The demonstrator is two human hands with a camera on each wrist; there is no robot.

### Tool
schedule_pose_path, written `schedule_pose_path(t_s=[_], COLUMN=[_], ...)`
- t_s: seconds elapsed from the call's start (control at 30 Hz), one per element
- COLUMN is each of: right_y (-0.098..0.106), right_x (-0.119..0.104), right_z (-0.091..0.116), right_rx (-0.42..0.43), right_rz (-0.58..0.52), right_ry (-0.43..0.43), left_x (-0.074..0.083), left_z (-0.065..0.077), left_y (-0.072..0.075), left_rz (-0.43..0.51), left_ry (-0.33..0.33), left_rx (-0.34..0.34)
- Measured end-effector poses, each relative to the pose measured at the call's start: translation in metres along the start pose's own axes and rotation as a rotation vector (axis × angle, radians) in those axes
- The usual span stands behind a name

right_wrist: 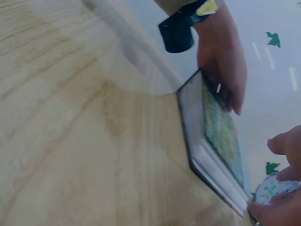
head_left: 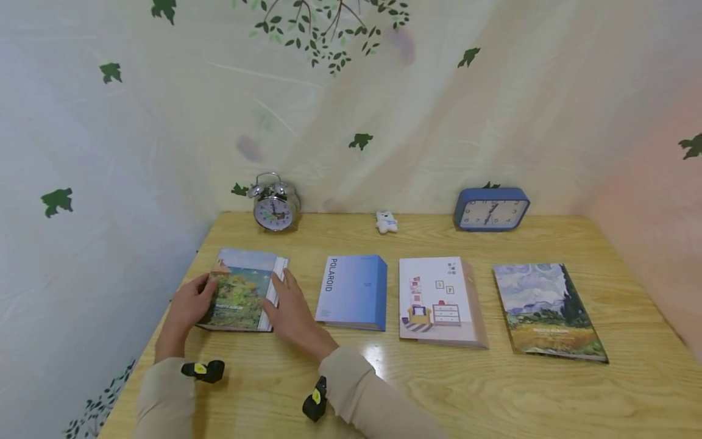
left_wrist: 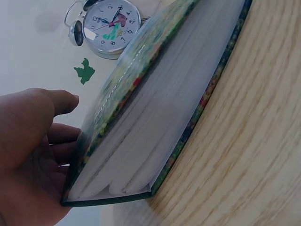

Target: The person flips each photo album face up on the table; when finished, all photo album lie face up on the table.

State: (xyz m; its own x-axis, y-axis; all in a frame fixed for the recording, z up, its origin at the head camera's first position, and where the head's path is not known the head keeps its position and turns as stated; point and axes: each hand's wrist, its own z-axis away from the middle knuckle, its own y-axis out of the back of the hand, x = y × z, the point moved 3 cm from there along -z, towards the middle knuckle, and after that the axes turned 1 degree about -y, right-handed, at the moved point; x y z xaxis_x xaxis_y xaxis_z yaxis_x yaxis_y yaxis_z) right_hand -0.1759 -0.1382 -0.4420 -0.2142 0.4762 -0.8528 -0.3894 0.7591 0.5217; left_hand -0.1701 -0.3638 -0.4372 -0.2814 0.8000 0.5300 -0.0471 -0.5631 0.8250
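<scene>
Your left hand (head_left: 191,305) was positioned at the spine side of the coastal-scene album (head_left: 241,286), its fingers relaxed against the edge. Your right hand (head_left: 293,317) was positioned at the opposite, page-edge side, its fingers extended and spread apart, its grip not closed. The coastal-scene album lay cover up on the tabletop (head_left: 263,396), between your two hands, at the left end of a row. To its right, you had the blue POLAROID book (head_left: 351,292), the white book (head_left: 436,271) with furniture printed on its cover, and the landscape album (head_left: 548,311), each set apart from its neighbor. Along the rear edge, you had the twin-bell alarm clock (head_left: 274,213) behind the coastal-scene album, the small white bear figure (head_left: 386,222) near the middle, and the blue rectangular clock (head_left: 492,210) toward the right. A leaf-patterned curtain (head_left: 422,134) hung behind the clocks.
</scene>
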Motion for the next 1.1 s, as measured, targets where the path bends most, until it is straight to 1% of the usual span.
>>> schedule_pose_path(t_s=[0.07,0.13,0.23,0.3,0.37,0.4,0.47,0.6,0.73,0.8,0.9,0.93,1.03,1.1], right_y=[0.008,0.016,0.031,0.042,0.055,0.061,0.073,0.094,0.113,0.12,0.127,0.129,0.13,0.129], right_x=[0.001,0.003,0.007,0.01,0.016,0.019,0.027,0.043,0.06,0.068,0.079,0.082,0.092,0.097], right_z=[-0.001,-0.001,0.0,0.0,0.002,0.003,0.004,0.009,0.018,0.023,0.032,0.034,0.04,0.044], right_rx=[0.021,0.05,0.094,0.121,0.148,0.167,0.21,0.319,0.386,0.404,0.407,0.398,0.352,0.312], right_rz=[-0.007,0.004,0.026,0.055,0.061,0.061,0.061,0.052,0.074,0.087,0.119,0.123,0.107,0.08], right_ry=[0.001,0.005,0.005,0.005,0.003,0.006,0.015,0.028,-0.006,-0.039,-0.097,-0.113,-0.17,-0.209], left_x=[0.003,0.008,0.017,0.025,0.033,0.037,0.044,0.057,0.078,0.09,0.107,0.113,0.13,0.14], left_z=[0.001,0.002,0.006,0.009,0.01,0.011,0.012,0.012,0.011,0.012,0.015,0.016,0.02,0.02], left_y=[0.0,0.001,0.002,0.002,0.002,0.002,0.0,-0.009,-0.025,-0.036,-0.053,-0.059,-0.077,-0.09], left_rz=[-0.017,-0.022,0.002,0.029,0.062,0.081,0.11,0.145,0.144,0.146,0.178,0.2,0.248,0.259], left_ry=[-0.024,-0.061,-0.127,-0.172,-0.211,-0.231,-0.256,-0.287,-0.342,-0.37,-0.402,-0.406,-0.413,-0.409], left_rx=[0.033,0.093,0.225,0.327,0.4,0.418,0.435,0.397,0.359,0.321,0.238,0.199,0.089,0.03])
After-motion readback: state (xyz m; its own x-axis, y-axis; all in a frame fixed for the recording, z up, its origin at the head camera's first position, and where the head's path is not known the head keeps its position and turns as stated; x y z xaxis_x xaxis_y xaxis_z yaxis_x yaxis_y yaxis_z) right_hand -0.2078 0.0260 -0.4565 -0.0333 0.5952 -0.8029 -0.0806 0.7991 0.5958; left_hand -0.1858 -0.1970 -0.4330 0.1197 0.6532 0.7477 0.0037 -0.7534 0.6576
